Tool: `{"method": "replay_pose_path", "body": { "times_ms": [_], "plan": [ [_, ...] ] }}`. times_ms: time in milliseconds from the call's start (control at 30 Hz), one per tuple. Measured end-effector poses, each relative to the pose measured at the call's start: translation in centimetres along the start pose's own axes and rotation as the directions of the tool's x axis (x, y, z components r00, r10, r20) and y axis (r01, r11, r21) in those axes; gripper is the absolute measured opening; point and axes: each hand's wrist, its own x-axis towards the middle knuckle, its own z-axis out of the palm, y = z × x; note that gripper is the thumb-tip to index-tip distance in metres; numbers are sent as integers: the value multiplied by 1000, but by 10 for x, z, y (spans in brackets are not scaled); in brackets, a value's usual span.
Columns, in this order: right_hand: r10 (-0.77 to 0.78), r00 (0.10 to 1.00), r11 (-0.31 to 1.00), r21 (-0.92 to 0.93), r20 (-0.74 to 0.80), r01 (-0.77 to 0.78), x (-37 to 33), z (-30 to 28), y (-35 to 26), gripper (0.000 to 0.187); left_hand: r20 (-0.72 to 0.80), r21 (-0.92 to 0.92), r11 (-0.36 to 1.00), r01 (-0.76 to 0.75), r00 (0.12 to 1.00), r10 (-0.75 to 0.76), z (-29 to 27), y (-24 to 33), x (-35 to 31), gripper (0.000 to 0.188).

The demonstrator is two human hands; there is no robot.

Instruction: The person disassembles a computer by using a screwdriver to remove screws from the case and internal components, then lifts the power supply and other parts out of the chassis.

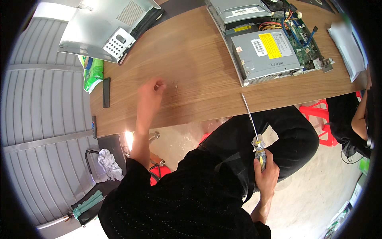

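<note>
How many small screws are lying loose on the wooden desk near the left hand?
2: small pale screws lie side by side on the brown wooden desk, just right of the left hand's fingertips. The fingers may hide more.

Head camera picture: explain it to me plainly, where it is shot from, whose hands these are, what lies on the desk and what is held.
This is one wide fisheye view from a camera worn on a person's head, looking down, so straight edges bend. No machine works here, only two bare hands. The left hand reaches onto the wooden desk, fingertips by some tiny pale bits, possibly screws. The right hand hangs over the lap, gripping a long screwdriver. On the desk lie an opened computer case, its removed metal cover, a black phone-like slab and papers. Another person sits at the right edge.
</note>
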Motion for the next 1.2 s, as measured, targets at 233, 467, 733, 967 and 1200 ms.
{"method": "replay_pose_path", "body": {
  "times_ms": [233, 467, 733, 967, 1200],
  "plan": [
    [14, 999, 999, -49, -35, -16, -1, 1, 0, 40, 130, 54, 998, 13, 991, -20, 21, 3, 2, 18],
    [-46, 999, 999, -11, -26, 45, -8, 6, 1, 39, 143, 79, 996, -46, 989, 34, 27, 3, 4, 13],
    [-141, 988, 946, 285, -55, 151, -25, 1, 6, 37, 500, -862, 151, 484, 860, 103, 97, 88, -30, 11],
    [-159, 977, 958, 218, -143, 188, -33, 9, 9, 37, 538, -718, -337, 609, 793, 286, 126, 124, -48, 10],
    [-147, 979, 962, 212, -141, 175, -30, 12, 7, 36, 561, -660, -412, 629, 777, 288, 124, 127, -52, 12]
  ]
}}
